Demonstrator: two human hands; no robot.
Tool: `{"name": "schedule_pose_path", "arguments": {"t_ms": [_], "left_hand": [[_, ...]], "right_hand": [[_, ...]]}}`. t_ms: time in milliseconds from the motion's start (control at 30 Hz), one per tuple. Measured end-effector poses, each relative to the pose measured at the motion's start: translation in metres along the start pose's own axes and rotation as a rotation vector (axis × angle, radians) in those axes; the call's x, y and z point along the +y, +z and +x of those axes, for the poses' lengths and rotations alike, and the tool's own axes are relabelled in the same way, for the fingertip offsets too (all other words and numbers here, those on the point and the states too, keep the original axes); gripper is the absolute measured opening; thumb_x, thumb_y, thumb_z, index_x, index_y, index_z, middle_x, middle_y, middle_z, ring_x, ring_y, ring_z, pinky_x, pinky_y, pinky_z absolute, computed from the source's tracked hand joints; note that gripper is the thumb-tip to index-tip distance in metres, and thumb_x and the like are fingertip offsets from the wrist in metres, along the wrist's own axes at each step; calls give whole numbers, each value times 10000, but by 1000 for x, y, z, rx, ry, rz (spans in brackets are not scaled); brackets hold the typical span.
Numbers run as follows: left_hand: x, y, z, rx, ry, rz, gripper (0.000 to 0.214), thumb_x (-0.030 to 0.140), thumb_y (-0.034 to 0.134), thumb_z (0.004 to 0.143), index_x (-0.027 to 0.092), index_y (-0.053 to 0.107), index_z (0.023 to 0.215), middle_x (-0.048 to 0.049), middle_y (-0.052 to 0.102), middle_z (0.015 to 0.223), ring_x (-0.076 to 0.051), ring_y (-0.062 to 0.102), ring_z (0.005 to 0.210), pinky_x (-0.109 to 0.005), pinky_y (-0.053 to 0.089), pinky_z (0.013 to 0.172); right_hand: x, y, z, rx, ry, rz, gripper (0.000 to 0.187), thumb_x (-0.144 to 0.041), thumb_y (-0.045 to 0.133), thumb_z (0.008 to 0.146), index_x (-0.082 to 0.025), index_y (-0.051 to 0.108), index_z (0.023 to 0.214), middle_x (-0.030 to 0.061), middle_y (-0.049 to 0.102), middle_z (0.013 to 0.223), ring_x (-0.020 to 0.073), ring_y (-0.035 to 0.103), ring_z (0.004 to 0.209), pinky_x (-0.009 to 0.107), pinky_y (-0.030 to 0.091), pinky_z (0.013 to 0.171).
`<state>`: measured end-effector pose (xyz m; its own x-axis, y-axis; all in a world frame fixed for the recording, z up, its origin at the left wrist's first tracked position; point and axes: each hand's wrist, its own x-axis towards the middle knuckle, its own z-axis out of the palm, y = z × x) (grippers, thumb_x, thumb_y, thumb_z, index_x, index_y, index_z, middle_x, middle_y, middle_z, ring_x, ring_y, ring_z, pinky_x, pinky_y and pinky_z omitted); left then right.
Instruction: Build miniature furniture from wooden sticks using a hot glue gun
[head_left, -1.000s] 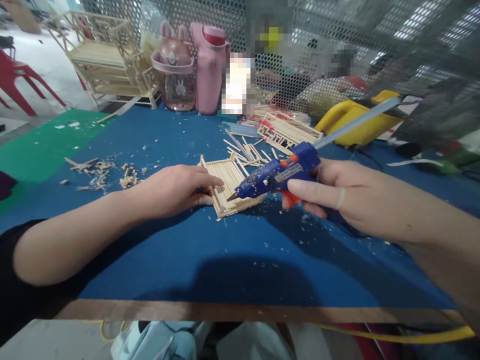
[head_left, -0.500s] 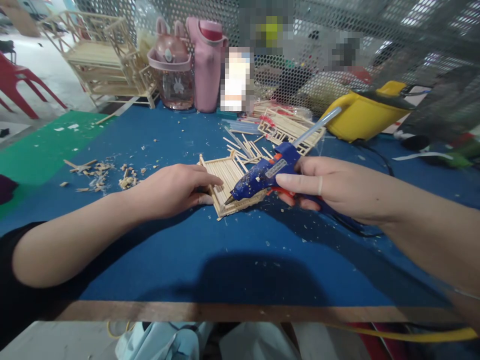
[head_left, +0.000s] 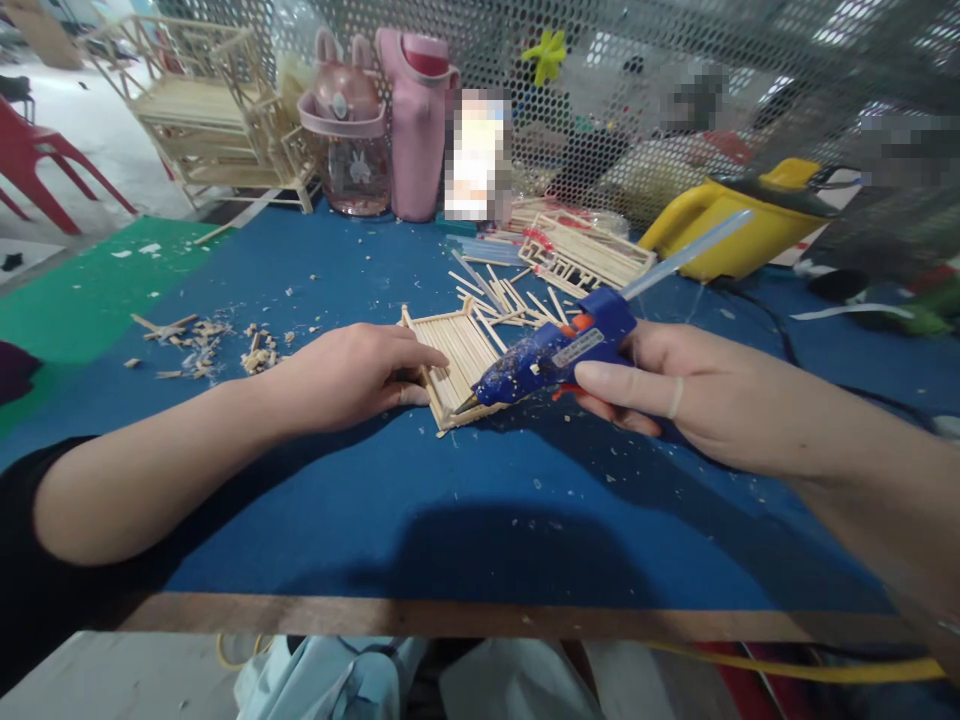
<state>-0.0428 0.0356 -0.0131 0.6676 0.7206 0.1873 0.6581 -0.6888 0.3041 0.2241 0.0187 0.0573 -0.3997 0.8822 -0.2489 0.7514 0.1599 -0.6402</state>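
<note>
My right hand (head_left: 660, 390) is closed round a blue hot glue gun (head_left: 559, 350) with a clear glue stick (head_left: 690, 252) jutting from its back. The gun's nozzle points down and left, at the near corner of a small panel of wooden sticks (head_left: 457, 350) lying flat on the blue table. Whether the tip touches the wood I cannot tell. My left hand (head_left: 367, 375) grips the panel's left edge, fingers on top and thumb low at the side. Part of the panel's right side is hidden behind the gun.
Loose sticks (head_left: 510, 300) and a stick lattice (head_left: 589, 250) lie behind the panel. Wood scraps (head_left: 195, 345) are at the left. Along the back stand a stick model (head_left: 202, 110), a rabbit-eared bottle (head_left: 349, 150), a pink bottle (head_left: 420, 130) and a yellow container (head_left: 727, 225).
The glue gun has shifted right and tipped flatter, its nozzle moving slightly right along the panel's near edge. My left hand stays on the panel.
</note>
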Motion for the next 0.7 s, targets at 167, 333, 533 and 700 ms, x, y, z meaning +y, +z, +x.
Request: {"name": "schedule_pose_path", "arguments": {"t_ms": [167, 333, 533, 700], "left_hand": [[-1, 1, 0, 13, 9, -20, 322, 359, 550, 876, 202, 629, 1145, -82, 683, 1014, -201, 641, 892, -279, 463, 757], [-2, 1, 0, 18, 16, -16, 333, 367, 557, 872, 203, 624, 1154, -77, 684, 1016, -198, 640, 885, -281, 462, 759], [-3, 3, -1, 21, 19, -11, 322, 352, 557, 875, 200, 622, 1151, -69, 681, 1004, -198, 640, 873, -282, 466, 751], [-4, 4, -1, 28, 9, -14, 323, 347, 576, 864, 204, 622, 1149, -59, 679, 1010, -200, 640, 898, -288, 474, 775]], "right_hand": [[3, 7, -14, 109, -70, -181, 344, -565, 494, 826, -241, 607, 803, 19, 624, 702, 214, 580, 667, 331, 473, 580], [3, 20, -27, 210, -247, -310, 238, -420, 497, 865, -281, 636, 999, 19, 679, 1033, 281, 615, 961, 418, 479, 839], [14, 39, -38, 337, -478, -512, 283, -300, 524, 856, -250, 576, 1130, 54, 678, 1086, 257, 654, 936, 364, 510, 775], [37, 46, -45, 467, -761, -514, 394, -194, 575, 807, -200, 517, 1197, 72, 713, 953, 205, 673, 780, 321, 499, 688]]}}
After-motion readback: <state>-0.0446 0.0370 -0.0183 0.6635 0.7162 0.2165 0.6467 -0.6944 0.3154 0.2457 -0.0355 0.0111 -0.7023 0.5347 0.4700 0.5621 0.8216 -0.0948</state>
